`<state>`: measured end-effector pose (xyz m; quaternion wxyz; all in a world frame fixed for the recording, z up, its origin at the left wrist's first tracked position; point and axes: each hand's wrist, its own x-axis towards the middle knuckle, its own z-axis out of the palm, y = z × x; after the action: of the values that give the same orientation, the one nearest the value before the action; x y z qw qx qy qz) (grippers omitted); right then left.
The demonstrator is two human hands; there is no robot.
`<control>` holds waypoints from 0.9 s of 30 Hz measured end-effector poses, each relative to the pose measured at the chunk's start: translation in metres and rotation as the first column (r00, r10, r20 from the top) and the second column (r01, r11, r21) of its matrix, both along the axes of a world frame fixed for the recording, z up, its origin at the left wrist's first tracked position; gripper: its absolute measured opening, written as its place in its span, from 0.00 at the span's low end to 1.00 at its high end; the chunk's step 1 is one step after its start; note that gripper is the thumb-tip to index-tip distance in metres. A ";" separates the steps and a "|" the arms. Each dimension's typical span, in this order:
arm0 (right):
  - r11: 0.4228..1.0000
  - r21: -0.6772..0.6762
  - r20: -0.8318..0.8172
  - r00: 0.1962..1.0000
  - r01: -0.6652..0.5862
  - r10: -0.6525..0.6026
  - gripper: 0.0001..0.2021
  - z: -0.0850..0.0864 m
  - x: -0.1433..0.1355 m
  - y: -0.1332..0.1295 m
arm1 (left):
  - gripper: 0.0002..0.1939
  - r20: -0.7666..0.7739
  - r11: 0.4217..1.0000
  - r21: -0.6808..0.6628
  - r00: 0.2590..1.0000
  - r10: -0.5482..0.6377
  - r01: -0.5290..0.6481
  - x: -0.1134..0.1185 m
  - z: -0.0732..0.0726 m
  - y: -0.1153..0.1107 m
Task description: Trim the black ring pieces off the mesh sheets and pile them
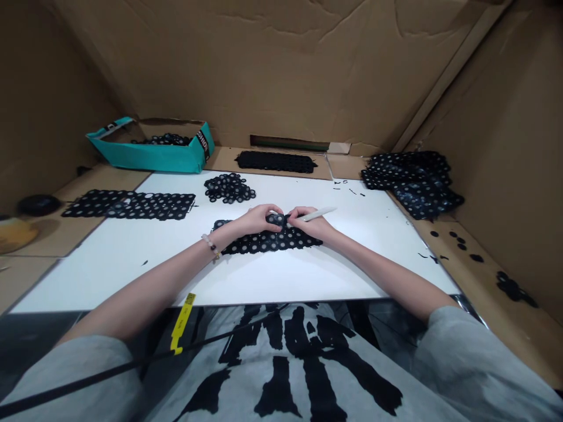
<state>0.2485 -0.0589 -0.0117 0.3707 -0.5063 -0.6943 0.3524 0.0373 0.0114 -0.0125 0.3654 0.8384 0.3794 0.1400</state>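
Note:
A black sheet with rows of round pale spots [264, 241] lies on the white board in front of me. My left hand [260, 219] curls its fingers around the sheet's raised far edge, thumb and index pinching it. In my right hand [303, 218] is a white pen-like tool [320, 213], its rear end pointing up to the right. The tool's working tip is hidden among the fingers, close to the sheet. Both hands nearly meet over the sheet's upper middle.
A pile of black rings [229, 187] sits behind my left hand. Spotted sheets [132, 205] lie left, a stacked one [276, 161] at the back, more [416, 181] at right. A teal box [153, 155] holds dark pieces. Cardboard walls [264, 70] surround the white board [352, 275].

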 end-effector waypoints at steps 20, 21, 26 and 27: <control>0.996 -0.083 0.038 0.999 0.014 -0.011 0.06 0.008 0.016 0.006 | 0.21 -0.065 0.992 0.126 0.997 0.031 -0.022 -0.001 0.009 -0.006; 0.996 -0.086 -0.018 1.000 0.007 -0.009 0.07 0.008 0.016 0.006 | 0.19 -0.082 0.992 0.128 0.996 0.032 -0.021 -0.001 0.008 -0.006; 0.998 -0.005 -0.057 0.997 0.056 -0.056 0.08 0.000 0.002 0.006 | 0.19 -0.086 0.995 0.091 0.995 0.046 -0.038 0.000 0.006 -0.006; 0.997 0.000 -0.032 0.997 0.072 -0.072 0.08 -0.002 0.001 0.006 | 0.19 -0.086 0.995 0.082 0.995 0.055 -0.048 0.000 0.005 -0.006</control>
<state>0.2491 -0.0525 -0.0134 0.3944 -0.5251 -0.6699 0.3465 0.0374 0.0055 -0.0073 0.3107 0.8476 0.4109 0.1273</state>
